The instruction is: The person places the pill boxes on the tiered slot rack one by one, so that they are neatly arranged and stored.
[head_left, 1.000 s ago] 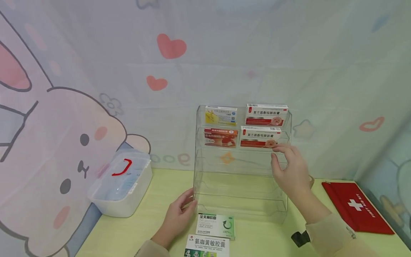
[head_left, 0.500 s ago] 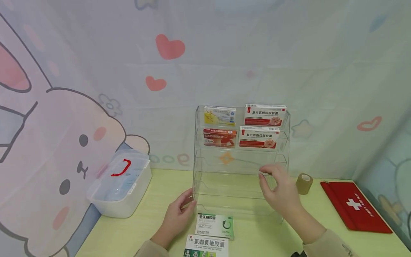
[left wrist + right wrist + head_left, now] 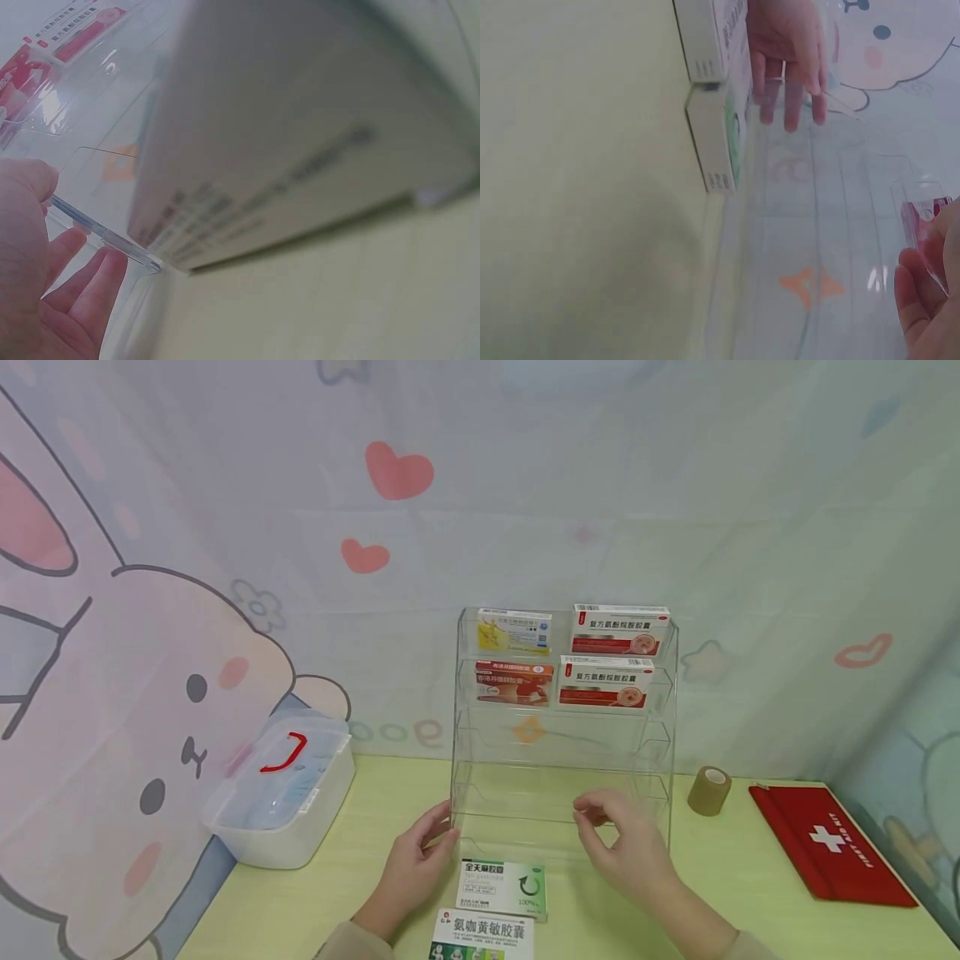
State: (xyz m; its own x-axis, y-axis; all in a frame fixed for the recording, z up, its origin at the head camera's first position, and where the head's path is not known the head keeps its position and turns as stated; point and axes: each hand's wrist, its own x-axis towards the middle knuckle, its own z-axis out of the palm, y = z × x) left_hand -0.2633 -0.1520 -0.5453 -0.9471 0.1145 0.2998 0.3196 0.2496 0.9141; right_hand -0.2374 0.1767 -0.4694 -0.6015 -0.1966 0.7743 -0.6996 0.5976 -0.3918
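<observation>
A clear acrylic display rack [image 3: 517, 789] stands on the table. My left hand [image 3: 418, 860] grips its left side edge; in the left wrist view, the thumb and fingers [image 3: 97, 289] lie on either side of the panel. My right hand [image 3: 630, 852], thumb and fingers loosely bent and holding nothing, is in front of the lower tiers. A yellow-and-white medicine box [image 3: 514, 632] and a white-and-red one [image 3: 621, 630] sit in the top tier. The second tier holds a red box [image 3: 514, 683] and another white-and-red box [image 3: 606, 682]. A green-and-white medicine box [image 3: 501, 887] lies before the rack.
Nearer me lies another white medicine box [image 3: 483, 933], cut off by the frame edge. A lidded white bin [image 3: 285, 793] with a red handle stands left. On the right are a brown bandage roll [image 3: 708, 791] and a red first aid pouch [image 3: 832, 843]. A patterned curtain hangs behind.
My right hand has moved down and left, away from the white-and-red box in the second tier, uncovering the bandage roll. My left hand has stayed at the rack's edge.
</observation>
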